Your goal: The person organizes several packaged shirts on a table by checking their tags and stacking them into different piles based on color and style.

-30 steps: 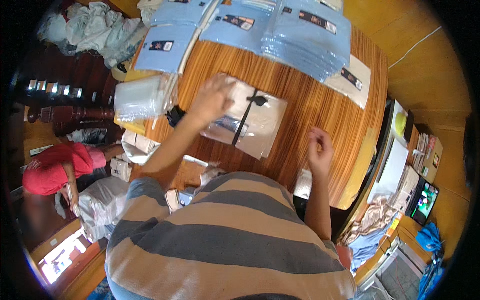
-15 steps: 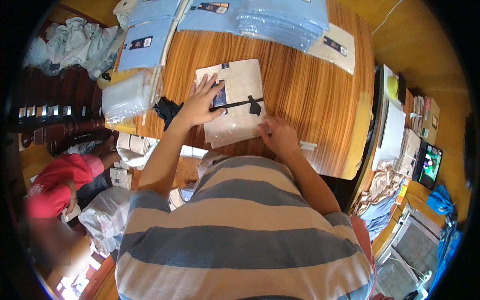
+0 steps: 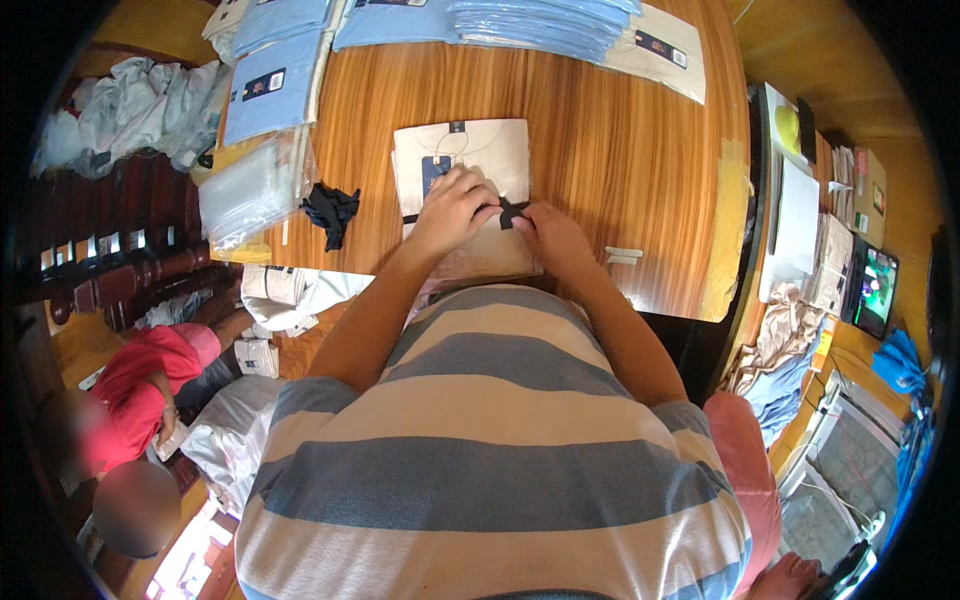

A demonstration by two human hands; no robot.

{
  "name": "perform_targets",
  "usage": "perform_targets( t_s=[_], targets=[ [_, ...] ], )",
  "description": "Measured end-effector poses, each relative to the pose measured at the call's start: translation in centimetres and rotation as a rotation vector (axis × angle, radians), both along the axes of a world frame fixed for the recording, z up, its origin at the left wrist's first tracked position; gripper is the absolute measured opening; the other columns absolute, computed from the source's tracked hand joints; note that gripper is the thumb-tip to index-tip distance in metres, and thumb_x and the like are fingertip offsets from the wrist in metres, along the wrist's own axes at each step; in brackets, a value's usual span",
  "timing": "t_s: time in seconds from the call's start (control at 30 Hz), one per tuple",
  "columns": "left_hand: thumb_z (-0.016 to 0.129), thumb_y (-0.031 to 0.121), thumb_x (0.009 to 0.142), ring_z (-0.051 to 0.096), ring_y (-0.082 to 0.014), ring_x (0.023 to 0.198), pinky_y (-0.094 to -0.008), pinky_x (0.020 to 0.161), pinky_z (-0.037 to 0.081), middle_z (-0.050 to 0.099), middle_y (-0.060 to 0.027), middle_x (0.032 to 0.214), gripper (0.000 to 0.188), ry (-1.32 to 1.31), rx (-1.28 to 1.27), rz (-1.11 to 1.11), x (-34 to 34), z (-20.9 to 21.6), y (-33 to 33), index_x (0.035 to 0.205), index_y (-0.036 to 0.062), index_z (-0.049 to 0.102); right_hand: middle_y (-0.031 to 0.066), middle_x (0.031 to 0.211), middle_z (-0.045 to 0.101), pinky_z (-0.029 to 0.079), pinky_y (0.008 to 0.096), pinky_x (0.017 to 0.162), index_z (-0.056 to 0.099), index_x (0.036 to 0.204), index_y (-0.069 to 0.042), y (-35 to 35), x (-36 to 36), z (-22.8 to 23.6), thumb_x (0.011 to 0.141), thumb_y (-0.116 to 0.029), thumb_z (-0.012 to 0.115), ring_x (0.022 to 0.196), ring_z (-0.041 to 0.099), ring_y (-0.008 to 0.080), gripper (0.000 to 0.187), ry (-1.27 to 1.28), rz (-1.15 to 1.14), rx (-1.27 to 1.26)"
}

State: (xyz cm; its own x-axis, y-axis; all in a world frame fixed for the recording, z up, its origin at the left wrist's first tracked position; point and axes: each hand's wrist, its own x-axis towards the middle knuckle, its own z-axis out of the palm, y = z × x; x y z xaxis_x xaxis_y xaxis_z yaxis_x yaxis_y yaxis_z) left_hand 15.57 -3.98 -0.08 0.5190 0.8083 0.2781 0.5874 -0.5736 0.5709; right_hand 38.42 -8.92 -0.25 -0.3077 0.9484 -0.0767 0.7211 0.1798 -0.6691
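Observation:
A folded beige garment (image 3: 500, 145) lies on the wooden table (image 3: 610, 160) close to my body, with a dark hang tag (image 3: 433, 172) on a loop of string. Across its middle runs a black ribbon with a knotted or bunched part (image 3: 509, 214). My left hand (image 3: 458, 210) rests over the garment, thumb and fingers closed at the left side of that bunch. From the right, my right hand (image 3: 555, 238) pinches the ribbon's other side. The fingertips partly hide the ribbon.
Black ribbons (image 3: 331, 212) lie heaped left of the garment, beside transparent plastic bags (image 3: 255, 190). Packed blue garments (image 3: 545, 30) are stacked at the far edge, near a beige one (image 3: 660, 55). A person in a red shirt (image 3: 145, 375) is at lower left.
My left hand has slid right and closed at the black ribbon's bunch. My right hand has moved up from the garment's lower right corner to the ribbon. The view has shifted slightly.

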Motion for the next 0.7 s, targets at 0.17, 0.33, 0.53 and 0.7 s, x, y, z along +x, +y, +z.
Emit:
perform_targets(
  t_s=[0.17,0.33,0.53,0.7],
  targets=[
    [0.084,0.025,0.086,0.061,-0.0333,0.104,-0.0452,0.092,0.049,0.066,-0.0086,0.101,0.019,-0.023,-0.043,0.058,-0.5,-1.3,0.3,0.089,0.0086,0.075,0.0163,0.098,0.069,0.055,0.0457,0.078,0.068,0.103,0.0,-1.3,4.3,6.7,0.102,-0.02,0.066,0.089,0.07,0.0345,0.02,0.006,0.34,-0.339],
    [0.078,0.021,0.093,0.063,-0.0304,0.096,-0.0421,0.087,0.051,0.066,-0.0093,0.097,0.016,-0.078,-0.058,0.048,-0.6,-0.4,1.0,0.098,0.0076,0.069,0.0066,0.099,0.069,0.054,0.0343,0.081,0.068,0.108,-0.002,-1.8,9.5,6.1,0.105,-0.019,0.067,0.089,0.067,0.0174,0.018,0.678,0.022,-0.622],
    [0.059,0.023,0.11,0.055,-0.0103,0.067,-0.0265,0.06,0.047,0.059,0.0011,0.084,0.015,-0.813,-0.305,0.519,-7.4,6.6,1.5,0.118,0.0109,0.061,0.0068,0.102,0.07,0.055,0.0324,0.084,0.066,0.118,0.001,0.1,7.6,-1.3,0.101,-0.022,0.074,0.093,0.067,0.0185,0.03,0.58,-0.765,-0.064],
    [0.06,0.023,0.11,0.028,-0.002,0.057,-0.023,0.051,0.02,0.037,0.0109,0.071,0.02,-0.991,-0.336,0.703,-19.0,11.7,-0.1,0.127,0.0126,0.061,0.0118,0.106,0.073,0.057,0.0338,0.088,0.062,0.127,0.004,0.6,0.8,1.4,0.095,-0.032,0.082,0.094,0.07,0.0189,0.052,0.333,-0.471,-0.218]
  ],
)
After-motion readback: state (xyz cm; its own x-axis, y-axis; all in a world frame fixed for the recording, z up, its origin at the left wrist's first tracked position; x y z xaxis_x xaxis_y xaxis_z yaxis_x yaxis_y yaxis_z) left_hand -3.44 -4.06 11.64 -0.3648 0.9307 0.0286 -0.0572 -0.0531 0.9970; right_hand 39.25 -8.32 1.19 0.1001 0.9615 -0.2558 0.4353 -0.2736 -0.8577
